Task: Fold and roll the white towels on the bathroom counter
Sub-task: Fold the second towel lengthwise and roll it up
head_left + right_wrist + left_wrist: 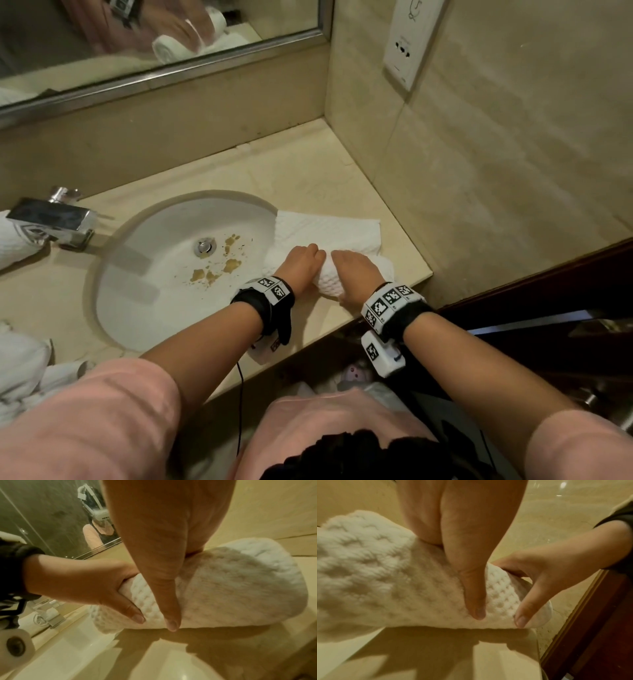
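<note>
mostly beige counter point(318, 178), sink point(164, 270) left, white towel point(329, 229) beside, mirror point(137, 37) behind.

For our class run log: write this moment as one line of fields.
step: rolling | towel: part rolled, rest flat on counter beside sink | left hand: grips roll | right hand: grips roll

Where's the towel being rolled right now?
In the head view, the towel lies on the counter right of the sink, its near end rolled under the left hand and right hand.
</note>
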